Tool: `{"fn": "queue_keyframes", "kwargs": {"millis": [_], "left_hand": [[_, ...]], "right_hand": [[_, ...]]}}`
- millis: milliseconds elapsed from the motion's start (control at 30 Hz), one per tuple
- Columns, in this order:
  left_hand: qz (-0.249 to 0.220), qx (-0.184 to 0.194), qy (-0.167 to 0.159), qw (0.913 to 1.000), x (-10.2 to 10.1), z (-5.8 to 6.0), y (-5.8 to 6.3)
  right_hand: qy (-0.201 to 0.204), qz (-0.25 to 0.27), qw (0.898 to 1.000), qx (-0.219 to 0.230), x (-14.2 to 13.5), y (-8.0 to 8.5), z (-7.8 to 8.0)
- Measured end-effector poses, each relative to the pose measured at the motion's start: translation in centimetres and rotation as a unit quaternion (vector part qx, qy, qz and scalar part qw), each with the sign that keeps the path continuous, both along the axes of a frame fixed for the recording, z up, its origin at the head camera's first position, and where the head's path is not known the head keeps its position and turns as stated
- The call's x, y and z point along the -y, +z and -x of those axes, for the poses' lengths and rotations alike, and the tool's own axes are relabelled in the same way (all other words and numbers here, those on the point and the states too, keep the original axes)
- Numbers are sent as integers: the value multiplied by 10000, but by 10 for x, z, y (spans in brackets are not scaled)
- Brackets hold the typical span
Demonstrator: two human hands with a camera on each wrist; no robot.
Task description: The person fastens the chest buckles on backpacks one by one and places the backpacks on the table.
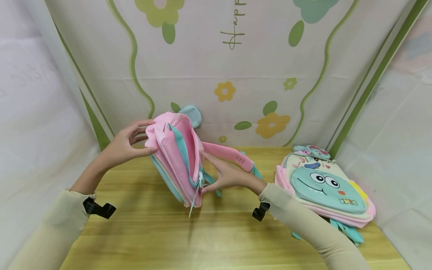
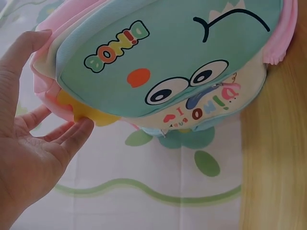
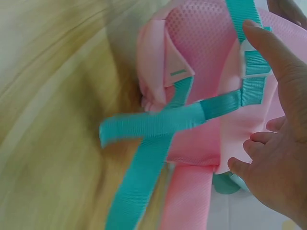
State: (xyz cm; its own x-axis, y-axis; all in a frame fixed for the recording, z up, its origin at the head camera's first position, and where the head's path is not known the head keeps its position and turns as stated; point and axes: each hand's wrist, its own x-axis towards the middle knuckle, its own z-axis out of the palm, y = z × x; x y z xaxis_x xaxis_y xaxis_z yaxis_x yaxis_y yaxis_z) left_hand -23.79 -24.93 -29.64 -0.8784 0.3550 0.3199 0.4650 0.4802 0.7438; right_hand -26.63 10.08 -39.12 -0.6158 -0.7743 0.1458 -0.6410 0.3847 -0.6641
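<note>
A pink and teal backpack (image 1: 175,161) stands tilted on its side, its mesh side pocket and a teal webbing strap facing me. My left hand (image 1: 126,144) grips its left end, thumb and fingers on opposite sides of the edge. The left wrist view shows the teal front panel (image 2: 172,62) with a cartoon face and a yellow trim piece (image 2: 91,112) under the fingers. At the back of the bag is my right hand (image 1: 227,172), fingers spread. In the right wrist view its thumb lies at the teal strap (image 3: 254,62), with other fingertips beside the pink shoulder strap.
A second backpack (image 1: 327,187), with the same cartoon face, lies front up at the right of the wooden table (image 1: 141,232). Its teal straps (image 1: 351,232) trail in front. A flower-printed cloth (image 1: 202,56) hangs behind, and white cloth walls flank both sides.
</note>
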Motion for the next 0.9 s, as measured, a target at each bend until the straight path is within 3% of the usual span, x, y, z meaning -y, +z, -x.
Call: {"fn": "queue_keyframes", "kwargs": {"millis": [600,900], "left_hand": [[-213,309,-145,9992,33,-9,-9],[-197,482,35,9986,42,-15,-14]], "right_hand": [[208,-235,9992,259,12,-20,-10],[230,-501,9984,-93,20,-22,-15]]}}
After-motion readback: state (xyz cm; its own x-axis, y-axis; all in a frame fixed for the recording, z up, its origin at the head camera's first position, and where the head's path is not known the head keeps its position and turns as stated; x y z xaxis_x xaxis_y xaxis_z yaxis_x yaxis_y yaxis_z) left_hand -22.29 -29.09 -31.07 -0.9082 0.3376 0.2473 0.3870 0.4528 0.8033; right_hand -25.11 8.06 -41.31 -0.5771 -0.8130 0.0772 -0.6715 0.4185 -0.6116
